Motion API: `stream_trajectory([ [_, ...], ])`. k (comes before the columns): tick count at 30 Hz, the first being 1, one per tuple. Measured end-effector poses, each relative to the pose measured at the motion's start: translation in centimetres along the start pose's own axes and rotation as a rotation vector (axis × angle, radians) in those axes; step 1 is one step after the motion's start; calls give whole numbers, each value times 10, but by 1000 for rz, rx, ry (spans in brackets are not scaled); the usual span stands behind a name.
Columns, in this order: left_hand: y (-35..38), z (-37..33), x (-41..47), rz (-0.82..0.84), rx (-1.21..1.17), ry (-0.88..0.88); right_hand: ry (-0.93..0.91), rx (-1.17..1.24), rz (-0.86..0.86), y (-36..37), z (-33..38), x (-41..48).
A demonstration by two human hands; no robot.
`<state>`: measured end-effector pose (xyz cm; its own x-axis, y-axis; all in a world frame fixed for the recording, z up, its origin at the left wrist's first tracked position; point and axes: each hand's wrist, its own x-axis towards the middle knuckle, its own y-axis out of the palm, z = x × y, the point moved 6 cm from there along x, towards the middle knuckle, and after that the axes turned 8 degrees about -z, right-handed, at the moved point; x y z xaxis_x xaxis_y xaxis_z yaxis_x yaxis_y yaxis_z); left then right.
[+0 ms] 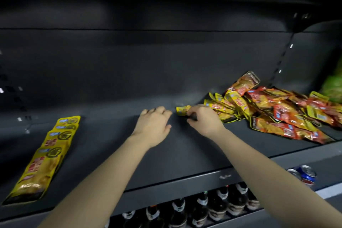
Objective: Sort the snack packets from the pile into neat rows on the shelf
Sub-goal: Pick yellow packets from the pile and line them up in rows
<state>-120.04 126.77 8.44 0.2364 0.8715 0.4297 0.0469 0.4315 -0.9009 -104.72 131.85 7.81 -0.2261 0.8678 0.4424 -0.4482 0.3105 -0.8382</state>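
Observation:
A loose pile of yellow and red snack packets [273, 109] lies on the right part of the dark shelf [185, 153]. On the left, a neat row of overlapping yellow packets [46, 155] runs front to back. My right hand [203, 118] grips one yellow packet [182, 110] at the pile's left edge, the packet sticking out to the left of my fingers. Just left of that packet, my left hand [154, 126] hovers palm down over the shelf, fingers loosely curled and holding nothing.
The shelf's back panel is dark metal, with a slotted upright [283, 61] at the right. A green bag [333, 87] sits at the far right. Below the shelf's front edge stand dark bottles [218, 207] and blue cans [305, 174].

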Motion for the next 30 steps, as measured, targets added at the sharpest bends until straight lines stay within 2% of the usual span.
stream_trajectory([
  [5,24,-55,42,101,32,-13,41,-81,-54,-26,-69,11],
  [11,33,-84,76,85,-35,-144,20,-106,-171,-47,-111,30],
  [17,46,-88,81,8,57,-161,-81,-90,-162,-39,-114,34],
  [25,62,-67,74,47,-43,-205,-162,81,-175,-26,-99,18],
  [30,59,-67,77,22,83,-173,-159,173,-201,-26,-101,17],
])
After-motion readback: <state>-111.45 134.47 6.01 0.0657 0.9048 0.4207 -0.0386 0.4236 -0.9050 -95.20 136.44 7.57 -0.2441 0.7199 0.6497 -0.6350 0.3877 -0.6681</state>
